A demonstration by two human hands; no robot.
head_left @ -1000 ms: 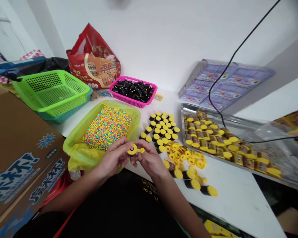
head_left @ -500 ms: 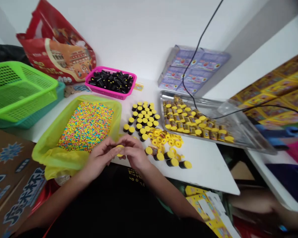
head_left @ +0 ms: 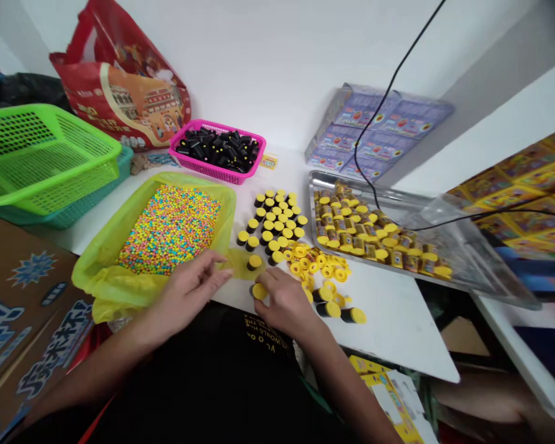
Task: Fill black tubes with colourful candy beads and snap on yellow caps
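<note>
My right hand [head_left: 284, 301] rests at the table's front edge, its fingers closed round a small black tube with a yellow cap [head_left: 259, 291]. My left hand [head_left: 192, 287] lies beside it with loosely spread fingers, holding nothing, next to the yellow-lined tub of coloured candy beads [head_left: 171, 228]. One capped tube [head_left: 254, 263] stands just beyond my fingers. Behind it stand several capped tubes in rows [head_left: 277, 216]. Loose yellow caps [head_left: 317, 265] and a few lying tubes [head_left: 340, 311] are to the right.
A pink basket of black tubes [head_left: 217, 151] sits at the back, with a red bag [head_left: 120, 92] and green basket [head_left: 41, 160] to the left. A metal tray of labelled tubes [head_left: 379, 237] lies right, under a black cable [head_left: 388, 105]. Cardboard box [head_left: 23, 308] at left.
My hands came apart from in front of me. The right hand lowered the capped tube to the table edge; the left hand let go and opened. The camera view shifted.
</note>
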